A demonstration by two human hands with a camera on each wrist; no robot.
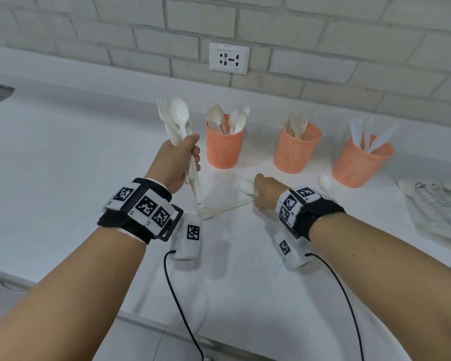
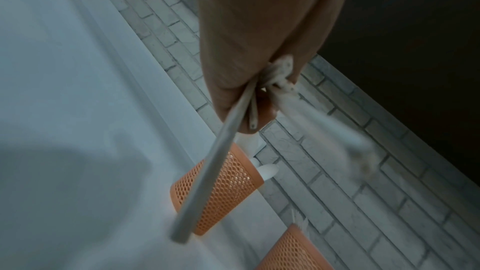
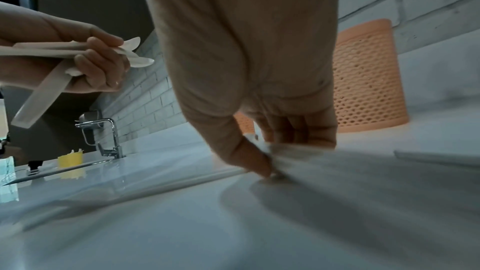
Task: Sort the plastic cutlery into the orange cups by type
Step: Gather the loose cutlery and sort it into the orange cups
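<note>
White cutlery (image 1: 179, 121), three orange cups (image 1: 224, 145)

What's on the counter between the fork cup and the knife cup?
One loose white spoon lies on the counter in front of the gap between the fork cup and the knife cup; otherwise that stretch is bare. The head view shows it.

At centre frame I see three orange mesh cups (image 1: 225, 144) on a white counter (image 1: 63, 152), white and cream cutlery (image 1: 176, 121), pale grey brick wall (image 1: 323, 35), black-and-white checkered wristbands (image 1: 141, 207).
</note>
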